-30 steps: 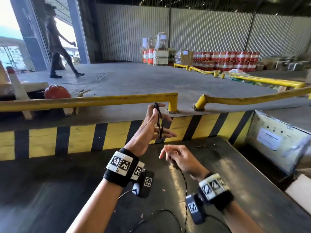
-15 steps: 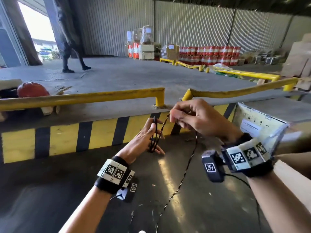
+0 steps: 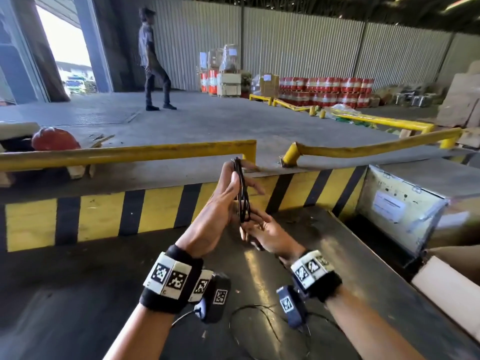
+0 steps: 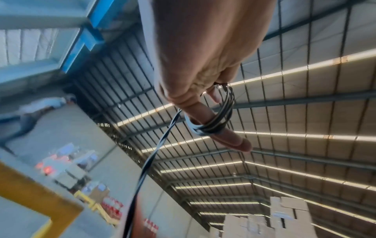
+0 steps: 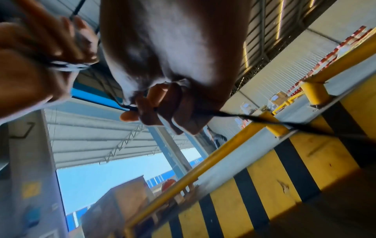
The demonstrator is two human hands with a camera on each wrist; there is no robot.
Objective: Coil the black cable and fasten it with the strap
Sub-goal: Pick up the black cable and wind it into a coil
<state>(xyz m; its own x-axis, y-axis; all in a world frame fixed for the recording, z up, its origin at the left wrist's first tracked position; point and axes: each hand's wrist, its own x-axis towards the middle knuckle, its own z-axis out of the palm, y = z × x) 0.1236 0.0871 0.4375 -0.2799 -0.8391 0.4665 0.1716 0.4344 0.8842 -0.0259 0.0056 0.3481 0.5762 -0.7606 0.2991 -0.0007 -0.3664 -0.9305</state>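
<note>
My left hand (image 3: 228, 196) is raised in front of the striped wall with the black cable (image 3: 242, 193) wound round it in several narrow loops. In the left wrist view the loops (image 4: 213, 125) circle one outstretched finger, and a twisted strand (image 4: 154, 154) trails down from them. My right hand (image 3: 267, 231) sits just below the coil, almost touching the left hand. Its fingers (image 5: 150, 111) are curled round the cable's free run (image 5: 264, 120). The loose remainder of the cable (image 3: 259, 320) lies on the dark floor under my wrists. I see no strap.
A yellow-and-black striped wall (image 3: 155, 211) with yellow rails (image 3: 124, 154) runs across in front of me. A grey metal box (image 3: 400, 203) and cardboard (image 3: 446, 289) stand at the right. A red helmet (image 3: 54, 139) lies at the left. A person (image 3: 153, 66) stands far back near stacked red drums (image 3: 327, 92).
My right hand came down from the upper right of the coil to just beneath it, bringing the strand along. My left hand rose with the coil. The person at the back walked to the right.
</note>
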